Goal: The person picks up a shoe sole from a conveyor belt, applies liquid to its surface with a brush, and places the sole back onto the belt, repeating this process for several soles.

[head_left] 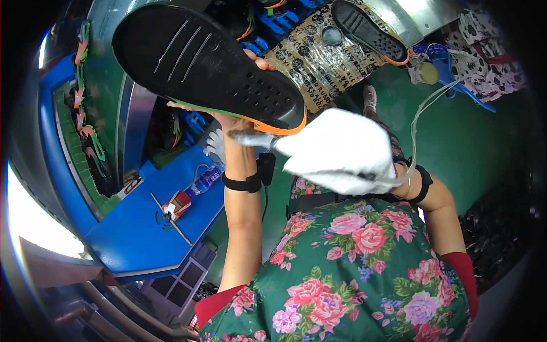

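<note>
A black shoe sole (pixel 188 62) with holes at one end, slots at the other and an orange and green rim is held up in front of me. My left hand (pixel 232 121) grips it from beneath, its fingertips showing over the far edge. In a white glove or cloth covering, my right hand (pixel 345 148) is closed around a brush (pixel 265 140). The blurred, dark-tipped brush lies close to the sole's orange rim, by my left wrist; I cannot tell whether it touches. The covering hides the right fingers.
Another black sole (pixel 370 31) and a round clear dish (pixel 331 35) rest on a taped cardboard surface (pixel 310 71). On the left, a blue table (pixel 134 236) bears a bottle (pixel 206 179), a red carton (pixel 178 205) and a thin stick. White cords (pixel 419 117) hang at right.
</note>
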{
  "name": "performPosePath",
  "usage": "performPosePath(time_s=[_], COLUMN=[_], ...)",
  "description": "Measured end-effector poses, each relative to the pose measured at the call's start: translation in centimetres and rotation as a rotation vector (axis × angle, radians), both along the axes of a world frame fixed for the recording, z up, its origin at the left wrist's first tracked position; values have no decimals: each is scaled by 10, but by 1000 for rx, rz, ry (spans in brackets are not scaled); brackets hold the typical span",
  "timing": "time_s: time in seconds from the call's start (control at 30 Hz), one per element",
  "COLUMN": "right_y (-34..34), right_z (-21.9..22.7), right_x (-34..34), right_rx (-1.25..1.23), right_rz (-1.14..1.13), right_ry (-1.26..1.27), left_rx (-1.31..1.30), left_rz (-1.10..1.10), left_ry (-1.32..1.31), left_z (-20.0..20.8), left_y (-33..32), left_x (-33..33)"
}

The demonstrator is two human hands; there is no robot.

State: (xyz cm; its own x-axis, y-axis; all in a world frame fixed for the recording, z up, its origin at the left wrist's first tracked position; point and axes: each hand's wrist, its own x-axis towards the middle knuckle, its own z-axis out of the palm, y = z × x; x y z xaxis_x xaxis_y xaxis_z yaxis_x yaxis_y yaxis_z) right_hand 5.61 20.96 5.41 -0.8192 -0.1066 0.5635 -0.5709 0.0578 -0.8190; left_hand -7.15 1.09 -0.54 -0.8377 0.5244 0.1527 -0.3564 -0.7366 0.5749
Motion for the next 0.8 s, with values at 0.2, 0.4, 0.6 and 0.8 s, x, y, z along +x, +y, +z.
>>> performPosePath(time_s=[0.2, 0.4, 0.6, 0.8], right_y=[17, 15, 24, 22], right_z=[-10, -21, -24, -25], right_x=[6, 11, 8, 11], right_rx=[101, -18, 134, -80], right_rz=[-164, -53, -137, 207], right_ry=[-173, -234, -88, -204], left_rx=[-31, -61, -148, -92], left_rz=[46, -43, -84, -309], left_ry=[33, 39, -97, -28], left_z=[2, 5, 0, 9], left_y=[5, 10, -4, 1], left_x=[2, 4, 3, -4])
